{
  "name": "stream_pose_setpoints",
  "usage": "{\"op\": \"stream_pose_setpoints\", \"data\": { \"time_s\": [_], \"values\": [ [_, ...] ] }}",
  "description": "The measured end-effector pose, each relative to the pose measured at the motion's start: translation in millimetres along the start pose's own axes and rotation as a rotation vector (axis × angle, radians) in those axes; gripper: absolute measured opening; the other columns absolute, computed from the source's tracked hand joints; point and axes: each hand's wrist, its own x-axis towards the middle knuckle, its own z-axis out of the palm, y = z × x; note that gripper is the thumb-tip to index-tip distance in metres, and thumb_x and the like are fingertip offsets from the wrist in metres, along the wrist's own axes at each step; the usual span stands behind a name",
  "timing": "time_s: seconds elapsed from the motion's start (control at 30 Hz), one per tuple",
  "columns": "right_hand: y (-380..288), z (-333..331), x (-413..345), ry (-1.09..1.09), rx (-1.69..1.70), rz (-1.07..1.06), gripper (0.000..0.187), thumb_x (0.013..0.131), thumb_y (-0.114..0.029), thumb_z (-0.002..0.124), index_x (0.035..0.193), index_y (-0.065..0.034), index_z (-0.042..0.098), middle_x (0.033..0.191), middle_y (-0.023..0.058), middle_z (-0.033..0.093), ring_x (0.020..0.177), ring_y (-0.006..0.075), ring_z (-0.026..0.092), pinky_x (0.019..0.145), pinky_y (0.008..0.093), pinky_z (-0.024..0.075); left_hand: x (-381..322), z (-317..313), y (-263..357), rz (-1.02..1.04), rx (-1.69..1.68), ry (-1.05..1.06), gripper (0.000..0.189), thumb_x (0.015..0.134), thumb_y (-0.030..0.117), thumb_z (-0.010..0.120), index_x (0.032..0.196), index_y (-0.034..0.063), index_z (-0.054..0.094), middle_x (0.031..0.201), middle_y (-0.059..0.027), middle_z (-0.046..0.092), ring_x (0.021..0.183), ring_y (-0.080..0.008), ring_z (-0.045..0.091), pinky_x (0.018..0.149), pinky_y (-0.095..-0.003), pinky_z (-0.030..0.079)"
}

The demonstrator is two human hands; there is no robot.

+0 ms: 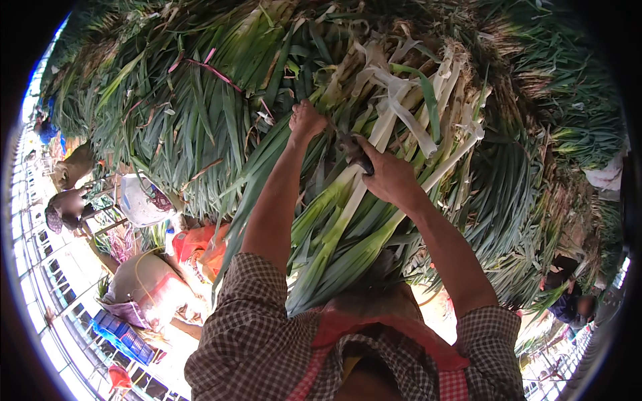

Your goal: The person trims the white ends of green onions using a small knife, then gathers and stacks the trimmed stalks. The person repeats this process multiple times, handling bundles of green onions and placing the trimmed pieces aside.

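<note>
In the middle of the view my left hand (307,120) is closed around a leek-like stalk; its green leaves (268,150) trail down to the left past my forearm. My right hand (390,173) grips a small dark hand tool (353,153), whose index-finger side points towards my left hand. Its working end is too dark to make out. Beside and beneath the right hand lie several long leek stalks (358,193) with white shanks and green leaves. Peeled white skins (398,92) and a rooty bunch of stalks (451,75) lie just beyond.
Large heaps of leafy green stalks (190,115) surround the hands, with another pile (577,115) at right. At left are a white sack (145,285), a plastic bag (143,200), blue crates (123,336) and a person (65,208). Another person (572,295) is at lower right.
</note>
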Motion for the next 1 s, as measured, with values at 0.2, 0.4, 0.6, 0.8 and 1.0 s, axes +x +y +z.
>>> {"op": "stream_pose_setpoints", "data": {
  "time_s": [0.2,0.4,0.6,0.8,1.0],
  "values": [
    [-6,25,-17,0.101,0.069,0.059,0.087,0.079,-0.027,0.065,0.152,-0.0221,0.019,0.085,0.0194,0.066,0.074,0.0359,0.066,0.070,0.0479,0.0541,-52,-18,-18,0.034,-0.064,-0.041,0.045,0.074,0.023,0.066,0.116,0.0061,0.061,0.120,-0.0259,0.052,0.106,-0.0425,0.056,0.088,-0.0480,0.048],
    [-24,39,-52,0.074,0.048,-0.003,0.086,0.078,-0.023,0.064,0.152,-0.0243,0.020,0.090,0.0223,0.064,0.075,0.0380,0.066,0.064,0.0476,0.0542,-131,-19,-34,0.076,-0.122,-0.019,0.044,0.070,0.021,0.065,0.112,0.0076,0.065,0.115,-0.0262,0.055,0.104,-0.0416,0.058,0.086,-0.0469,0.049],
    [-14,48,-40,0.163,0.048,-0.008,0.084,0.077,-0.019,0.062,0.151,-0.0200,0.023,0.086,0.0184,0.066,0.073,0.0383,0.065,0.063,0.0487,0.0522,-194,-25,-40,0.042,-0.127,0.018,0.045,0.069,0.021,0.065,0.112,0.0081,0.065,0.110,-0.0242,0.057,0.101,-0.0413,0.059,0.085,-0.0476,0.049],
    [-17,52,-72,0.208,-0.056,-0.099,0.082,0.078,-0.017,0.062,0.151,-0.0207,0.023,0.087,0.0178,0.067,0.075,0.0379,0.066,0.065,0.0485,0.0523,-251,-28,-41,0.020,-0.144,0.071,0.036,0.074,0.020,0.061,0.108,0.0089,0.064,0.109,-0.0227,0.053,0.096,-0.0432,0.060,0.081,-0.0507,0.049],
    [-15,45,-52,0.107,-0.078,0.009,0.082,0.077,-0.016,0.062,0.150,-0.0203,0.025,0.088,0.0160,0.068,0.076,0.0362,0.066,0.067,0.0460,0.0523,-294,-25,-41,0.003,-0.123,0.049,0.028,0.083,0.025,0.056,0.106,0.0099,0.060,0.107,-0.0231,0.052,0.093,-0.0451,0.059,0.079,-0.0536,0.047]
  ]
}}
